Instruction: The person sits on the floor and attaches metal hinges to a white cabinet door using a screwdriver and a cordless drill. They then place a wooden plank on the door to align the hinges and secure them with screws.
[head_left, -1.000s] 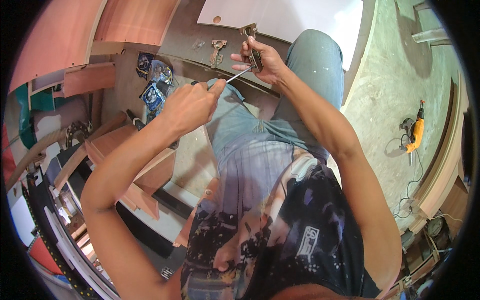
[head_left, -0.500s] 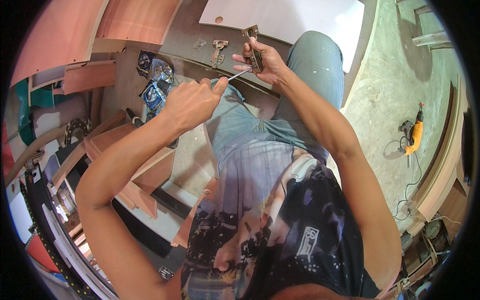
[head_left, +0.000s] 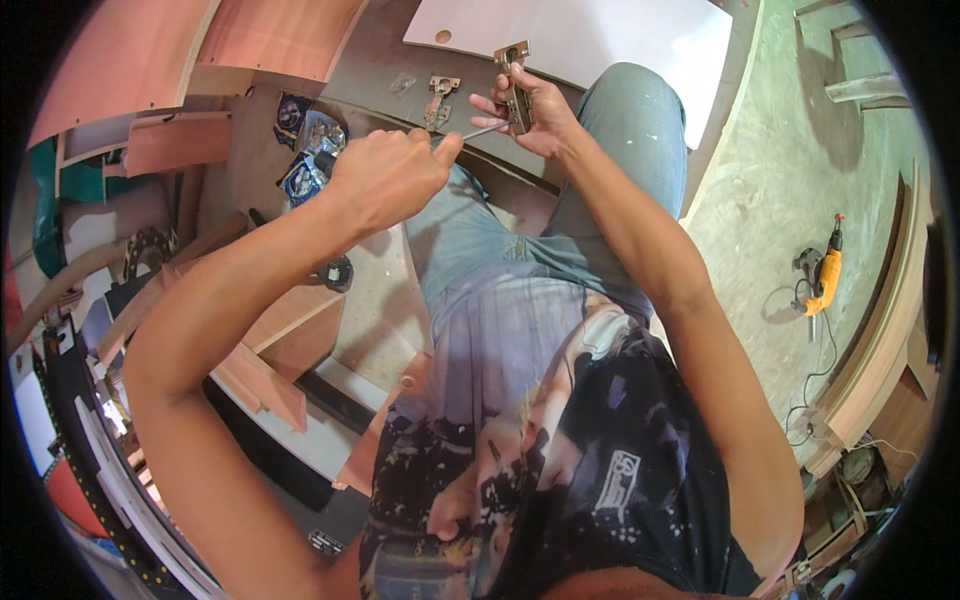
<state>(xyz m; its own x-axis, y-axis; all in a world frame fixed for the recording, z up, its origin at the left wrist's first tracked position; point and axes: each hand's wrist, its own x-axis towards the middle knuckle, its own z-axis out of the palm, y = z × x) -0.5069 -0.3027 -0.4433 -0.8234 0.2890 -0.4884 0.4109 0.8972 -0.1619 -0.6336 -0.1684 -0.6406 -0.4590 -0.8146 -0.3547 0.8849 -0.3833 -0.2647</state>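
Note:
My left hand [head_left: 392,178] is closed round the handle of a screwdriver, and its thin metal shaft [head_left: 484,131] points right. The shaft's tip meets a metal cabinet hinge [head_left: 518,105], though the exact spot of contact is too small to make out. Thumb and fingers of my right hand [head_left: 545,112] grip this hinge above my legs, its cup end [head_left: 512,52] pointing away from me. Left of it, a second cabinet hinge [head_left: 440,100] lies on a grey surface, beside a small clear plastic packet [head_left: 402,84].
A white panel [head_left: 590,35] with a round hole lies beyond my hands. Blue packets [head_left: 305,180] sit to the left near wooden cabinet parts [head_left: 300,335]. On the floor at right lies a yellow power drill [head_left: 825,275] with a cord. Wooden boards [head_left: 870,340] line the far right.
My left elbow has swung outward to the left, and the left wrist has turned a little with the screwdriver. Both hands have shifted slightly right in view; the hinge stays in my right hand.

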